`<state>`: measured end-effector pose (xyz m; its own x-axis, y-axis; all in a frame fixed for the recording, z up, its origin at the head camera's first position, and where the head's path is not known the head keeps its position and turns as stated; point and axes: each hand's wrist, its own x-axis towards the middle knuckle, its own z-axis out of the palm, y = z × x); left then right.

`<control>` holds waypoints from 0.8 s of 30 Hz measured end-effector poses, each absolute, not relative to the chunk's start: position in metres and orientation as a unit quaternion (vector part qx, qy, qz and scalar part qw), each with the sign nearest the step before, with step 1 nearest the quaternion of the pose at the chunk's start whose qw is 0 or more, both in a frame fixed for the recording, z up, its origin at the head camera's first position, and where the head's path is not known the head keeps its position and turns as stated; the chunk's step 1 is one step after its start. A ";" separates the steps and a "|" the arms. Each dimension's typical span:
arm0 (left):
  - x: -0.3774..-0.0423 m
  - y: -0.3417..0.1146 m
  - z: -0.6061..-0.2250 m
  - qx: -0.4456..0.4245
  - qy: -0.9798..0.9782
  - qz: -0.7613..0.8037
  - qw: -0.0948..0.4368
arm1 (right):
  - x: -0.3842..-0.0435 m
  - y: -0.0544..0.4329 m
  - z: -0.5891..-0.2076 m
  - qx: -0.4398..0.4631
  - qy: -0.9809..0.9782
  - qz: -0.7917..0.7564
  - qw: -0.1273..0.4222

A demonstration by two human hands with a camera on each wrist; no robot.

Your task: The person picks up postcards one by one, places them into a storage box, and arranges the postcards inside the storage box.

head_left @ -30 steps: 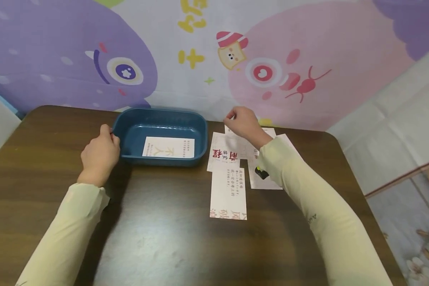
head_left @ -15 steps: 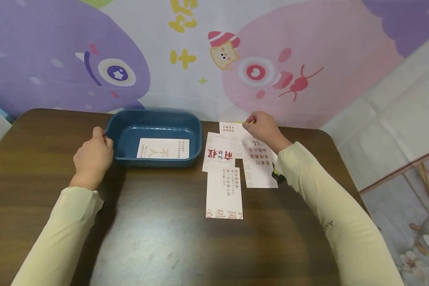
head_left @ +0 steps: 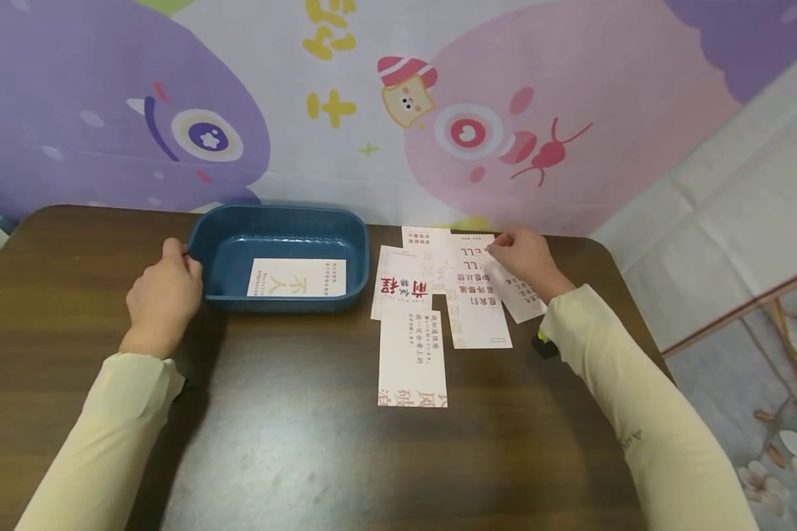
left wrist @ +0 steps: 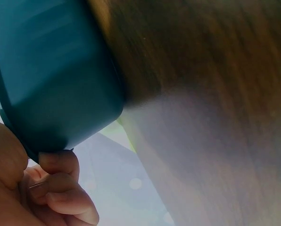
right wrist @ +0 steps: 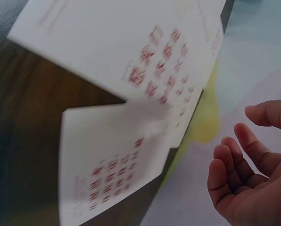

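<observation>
My left hand (head_left: 162, 299) grips the left end of a blue plastic tray (head_left: 279, 223); in the left wrist view, thumb and fingers (left wrist: 60, 162) pinch its rim. One printed card (head_left: 297, 278) lies inside that tray. Right of it, several white cards overlap on the table: a front one (head_left: 412, 361), one with large red characters (head_left: 405, 284), a long one (head_left: 478, 317), and a slanted one (head_left: 521, 301) partly covered by my right hand (head_left: 530, 258). That hand hovers over the far right cards. In the right wrist view its fingers are loosely bent and apart from the thumb, holding nothing.
The brown wooden table (head_left: 292, 442) has its back edge against a cartoon-printed cloth (head_left: 345, 162). A pale panel (head_left: 711, 214) stands along the right side. Something small and black with yellow-green (head_left: 544, 344) shows under the right cuff.
My right hand has moved rightward from the back cards to the far right ones, uncovering the long card's print. The left hand keeps its hold on the tray; the head view shifts slightly.
</observation>
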<state>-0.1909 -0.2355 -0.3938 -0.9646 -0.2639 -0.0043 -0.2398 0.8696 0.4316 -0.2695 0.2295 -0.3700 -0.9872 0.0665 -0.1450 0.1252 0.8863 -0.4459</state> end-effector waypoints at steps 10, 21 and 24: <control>-0.189 -0.236 -0.395 0.122 -0.966 -0.224 0.043 | -0.264 0.266 -0.388 0.085 0.966 -0.235 0.060; -0.190 -0.235 -0.394 0.128 -0.966 -0.224 0.031 | -0.260 0.286 -0.397 0.096 0.967 -0.232 0.055; -0.189 -0.235 -0.394 0.129 -0.965 -0.224 0.031 | -0.259 0.288 -0.399 0.100 0.966 -0.230 0.060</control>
<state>-0.1894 -0.2348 -0.3936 -0.9645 -0.2640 0.0021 -0.2360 0.8658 0.4413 -0.2595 0.2879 -0.3993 -0.9727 0.1665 -0.1617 0.2214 0.8745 -0.4316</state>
